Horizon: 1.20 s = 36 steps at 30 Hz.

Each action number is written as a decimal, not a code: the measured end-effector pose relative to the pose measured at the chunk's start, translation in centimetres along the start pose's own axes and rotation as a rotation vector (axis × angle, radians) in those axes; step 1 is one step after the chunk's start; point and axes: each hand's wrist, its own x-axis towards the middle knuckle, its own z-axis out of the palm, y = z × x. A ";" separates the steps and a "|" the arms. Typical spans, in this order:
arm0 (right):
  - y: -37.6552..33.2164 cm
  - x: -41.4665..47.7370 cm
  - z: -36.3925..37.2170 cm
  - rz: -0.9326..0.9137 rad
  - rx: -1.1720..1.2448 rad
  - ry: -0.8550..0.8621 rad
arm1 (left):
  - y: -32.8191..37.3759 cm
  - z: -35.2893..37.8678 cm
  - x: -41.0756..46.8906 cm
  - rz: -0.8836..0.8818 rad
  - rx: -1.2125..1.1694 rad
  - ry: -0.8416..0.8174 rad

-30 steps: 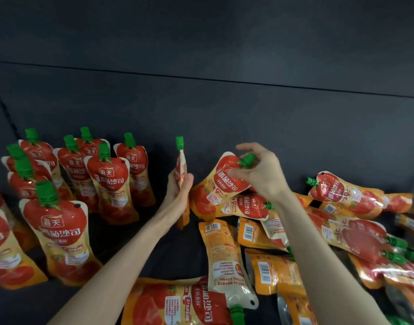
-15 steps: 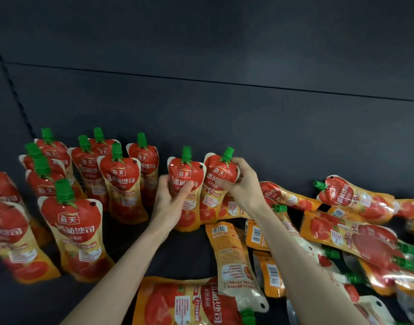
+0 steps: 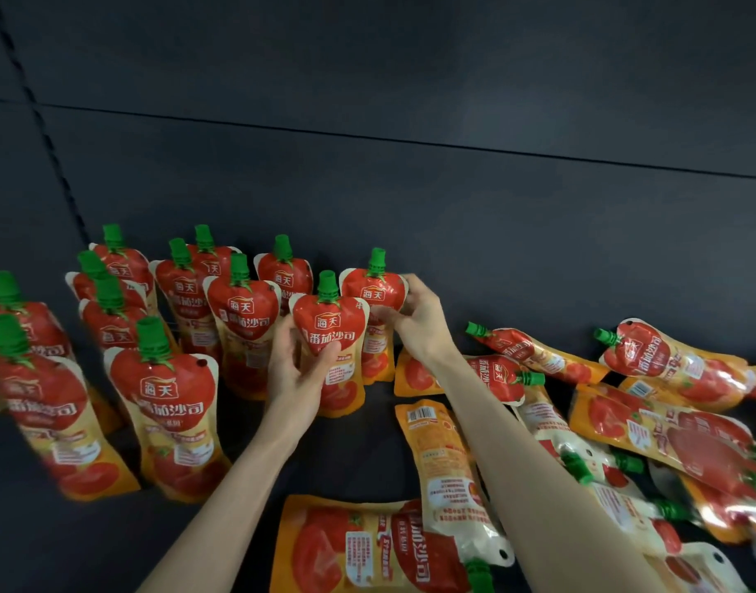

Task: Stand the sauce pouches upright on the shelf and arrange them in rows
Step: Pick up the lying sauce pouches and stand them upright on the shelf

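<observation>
Your left hand is gripping a red-and-orange, green-capped sauce pouch upright on the dark shelf; your right hand seems to be pinching the pouch behind. Be seating both bases flat.

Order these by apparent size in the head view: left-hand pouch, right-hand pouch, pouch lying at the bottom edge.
1. bottom-edge pouch
2. left-hand pouch
3. right-hand pouch, partly hidden
Likely identical pouches; nearness to the camera makes the difference.
</observation>
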 end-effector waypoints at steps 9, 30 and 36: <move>0.8 -0.5 0.6 0.012 -0.049 -0.030 | -0.3 -1.1 -0.3 -0.027 0.009 -0.050; -1.0 -5.6 -2.0 0.023 -0.297 0.063 | 0.4 -1.1 -3.0 -0.039 0.369 -0.026; -2.2 -11.4 -3.9 0.061 -0.410 -0.018 | 2.1 -1.8 -7.5 0.009 0.392 -0.149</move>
